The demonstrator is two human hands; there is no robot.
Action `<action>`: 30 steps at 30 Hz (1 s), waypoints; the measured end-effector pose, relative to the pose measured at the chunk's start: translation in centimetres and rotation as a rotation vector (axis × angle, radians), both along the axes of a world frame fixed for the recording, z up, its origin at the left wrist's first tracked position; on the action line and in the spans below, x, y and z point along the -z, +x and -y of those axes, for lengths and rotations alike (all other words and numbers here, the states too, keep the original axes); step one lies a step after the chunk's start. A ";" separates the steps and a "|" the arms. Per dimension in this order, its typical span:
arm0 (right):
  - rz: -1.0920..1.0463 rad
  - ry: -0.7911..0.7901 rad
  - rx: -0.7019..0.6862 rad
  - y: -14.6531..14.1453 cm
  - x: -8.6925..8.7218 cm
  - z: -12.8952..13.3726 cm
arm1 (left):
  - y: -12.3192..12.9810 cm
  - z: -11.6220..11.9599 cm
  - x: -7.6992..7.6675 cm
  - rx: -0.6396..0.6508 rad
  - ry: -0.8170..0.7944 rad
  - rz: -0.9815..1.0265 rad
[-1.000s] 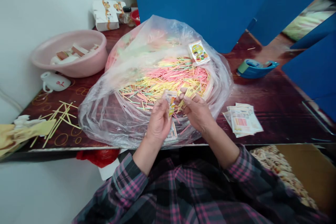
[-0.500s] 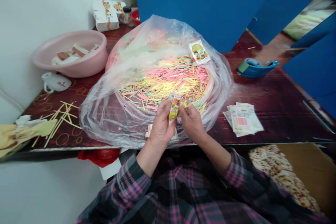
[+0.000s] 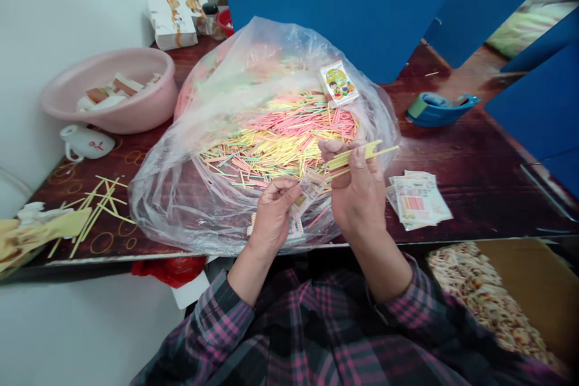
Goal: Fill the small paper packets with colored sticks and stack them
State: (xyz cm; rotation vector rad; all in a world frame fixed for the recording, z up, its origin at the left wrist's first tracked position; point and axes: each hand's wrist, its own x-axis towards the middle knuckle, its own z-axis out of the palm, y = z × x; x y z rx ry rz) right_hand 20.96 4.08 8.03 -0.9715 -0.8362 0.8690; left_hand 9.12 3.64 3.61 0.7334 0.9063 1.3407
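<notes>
Between the thumb and fingers of my left hand (image 3: pixel 272 214) is a small clear printed packet (image 3: pixel 309 189), tilted to the right. My right hand (image 3: pixel 362 196) is turned palm up, its thumb pressing several thin yellow sticks (image 3: pixel 341 160) against the fingers. Both hands are over the near side of a large clear plastic bag (image 3: pixel 169 193). Inside the bag lies a heap of short pink, yellow and green sticks (image 3: pixel 289 139). A printed card packet (image 3: pixel 339 83) rests on the bag's far right part. Another patterned packet (image 3: pixel 296 228) lies partly hidden below my left hand.
Flat printed packets (image 3: pixel 418 199) lie stacked at right, with a blue tape dispenser (image 3: pixel 438 110) behind them. A pink basin (image 3: pixel 154 93), a white mug (image 3: pixel 87 142) and loose yellow sticks (image 3: pixel 99 208) are at left. Blue panels (image 3: pixel 325 6) stand behind.
My right hand has moved up and right, away from the packet, and turned palm up with the yellow sticks. My left hand has tilted the packet to the right. The camera view has shifted slightly.
</notes>
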 end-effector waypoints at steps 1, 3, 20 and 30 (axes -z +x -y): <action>-0.005 0.009 0.014 -0.5 0.0 0.1 | 0.0 0.1 0.0 0.009 -0.019 0.023; 0.003 0.016 0.025 -1.3 -0.2 0.2 | 0.1 0.2 -0.1 0.024 -0.055 0.055; 0.097 0.207 0.170 -1.4 0.3 -1.6 | 0.8 0.3 1.0 0.056 -0.102 0.204; 0.190 0.227 0.089 -2.1 1.4 0.6 | 1.1 0.6 0.5 0.104 -0.146 0.257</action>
